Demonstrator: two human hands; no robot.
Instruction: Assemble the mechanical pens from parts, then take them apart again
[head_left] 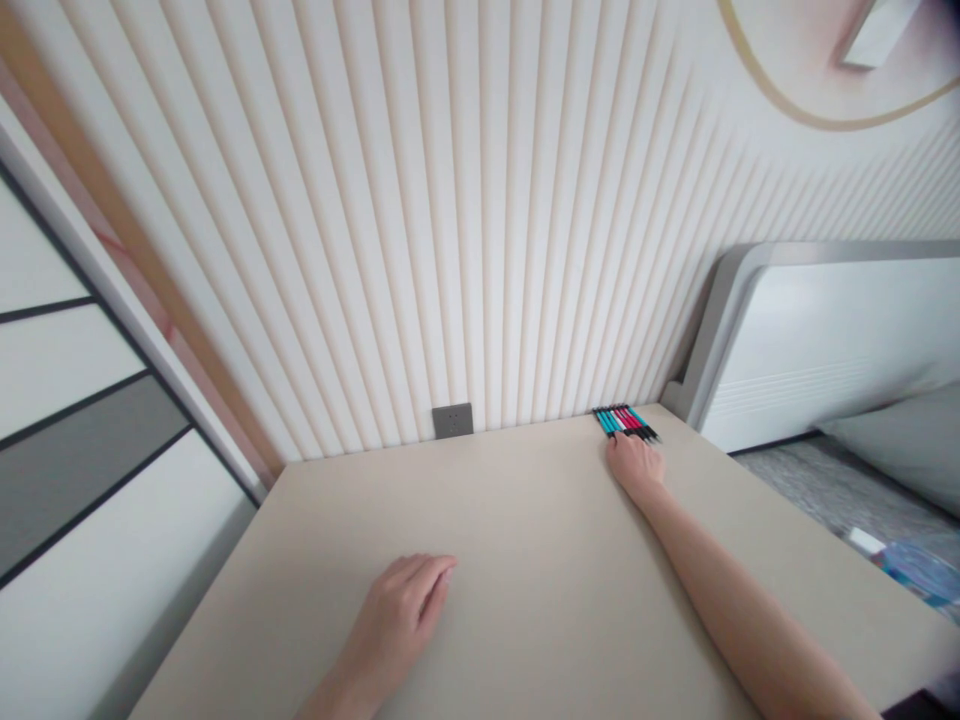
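Note:
A row of pens [619, 418], teal, white, and pink-red with black ends, lies side by side at the far right of the beige tabletop [525, 520]. My right hand [636, 462] reaches out to them, its curled fingers touching their near ends. Whether a pen is between those fingertips is hidden by the hand. My left hand [409, 600] rests over the near left part of the tabletop, fingers bent and pressed together, with nothing visible in them. It is well apart from the pens.
Behind the table rises a white ribbed wall [480, 220] with a dark socket [453, 420] at the table's back edge. A bed headboard [840, 340] and a pillow [900, 440] stand to the right. A white and grey cabinet [67, 480] is on the left.

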